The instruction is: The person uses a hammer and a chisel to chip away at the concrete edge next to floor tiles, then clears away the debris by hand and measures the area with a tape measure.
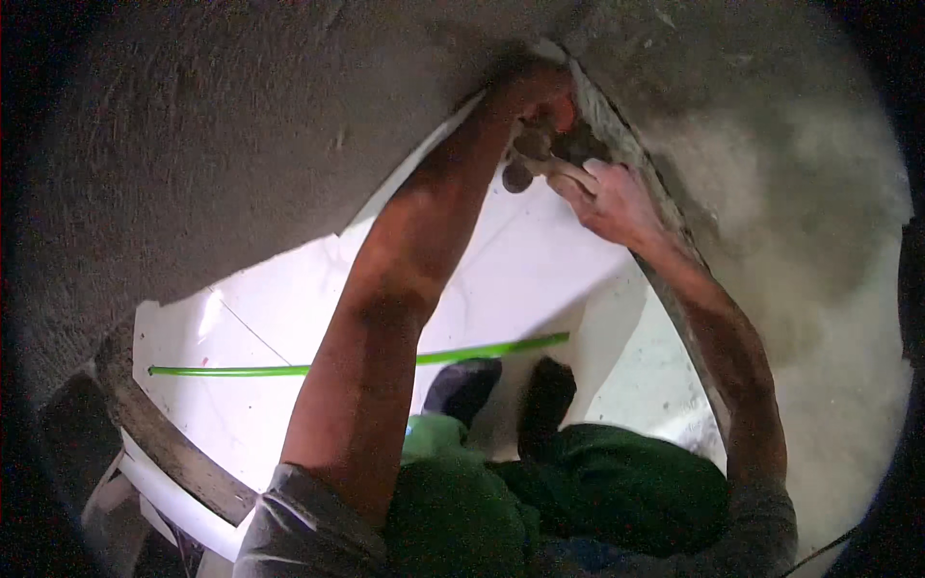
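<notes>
My left hand (541,89) reaches into the narrow far corner where two rough grey surfaces meet. It is in shadow, with its fingers curled down; what they close on is hidden. Just below it are a dark rounded lump (533,144) and a second dark round piece (517,176), whose kind I cannot make out. From the right comes my right hand (617,204), mostly closed, its thumb raised and its forward fingers stretched toward the lumps. Something greyish seems to be at those fingertips, too unclear to name.
A rough grey wall (241,144) rises at the left and a smoother grey one (790,250) at the right. Across the white floor (520,250) lies a thin green strip (491,348), passing beneath my left forearm. My dark-covered feet (462,388) stand near it. A curved brownish edge (183,462) runs at lower left.
</notes>
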Motion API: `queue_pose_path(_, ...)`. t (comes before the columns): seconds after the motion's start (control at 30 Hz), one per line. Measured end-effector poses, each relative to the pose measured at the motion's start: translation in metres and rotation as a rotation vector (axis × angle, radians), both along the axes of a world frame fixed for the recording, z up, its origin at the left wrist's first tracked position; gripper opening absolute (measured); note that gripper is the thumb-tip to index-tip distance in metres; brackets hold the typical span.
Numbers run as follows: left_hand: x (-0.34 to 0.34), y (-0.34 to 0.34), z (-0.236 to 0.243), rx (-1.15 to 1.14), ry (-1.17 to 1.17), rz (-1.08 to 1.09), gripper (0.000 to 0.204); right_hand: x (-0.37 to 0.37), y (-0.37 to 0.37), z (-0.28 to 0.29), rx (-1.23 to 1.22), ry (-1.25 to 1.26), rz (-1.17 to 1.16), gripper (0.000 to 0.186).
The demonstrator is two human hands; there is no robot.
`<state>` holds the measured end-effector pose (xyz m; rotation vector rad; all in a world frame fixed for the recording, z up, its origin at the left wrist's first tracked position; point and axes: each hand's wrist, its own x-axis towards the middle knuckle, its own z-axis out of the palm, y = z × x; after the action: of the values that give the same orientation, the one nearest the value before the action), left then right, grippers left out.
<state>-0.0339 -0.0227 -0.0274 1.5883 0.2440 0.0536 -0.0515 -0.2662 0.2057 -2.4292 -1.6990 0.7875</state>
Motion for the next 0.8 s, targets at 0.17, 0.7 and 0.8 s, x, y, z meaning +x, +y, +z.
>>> queue_pose_path(0.17,-0.015,-0.016,-0.007,-0.095,0.014,-0.029,0.04,-0.024,-0.041,0.04,-0.207,0.041,0.134,0.052)
queue_pose_path(0.7,-0.038,-0.044,0.025,-0.141,0.38,-0.009,0.052,-0.068,-0.065,-0.009,0.421,-0.089,0.395,0.033)
queue_pose_path(0.8,-0.036,-0.032,0.024,-0.035,0.306,-0.04,0.052,-0.047,-0.031,-0.019,0.223,-0.056,0.256,0.031)
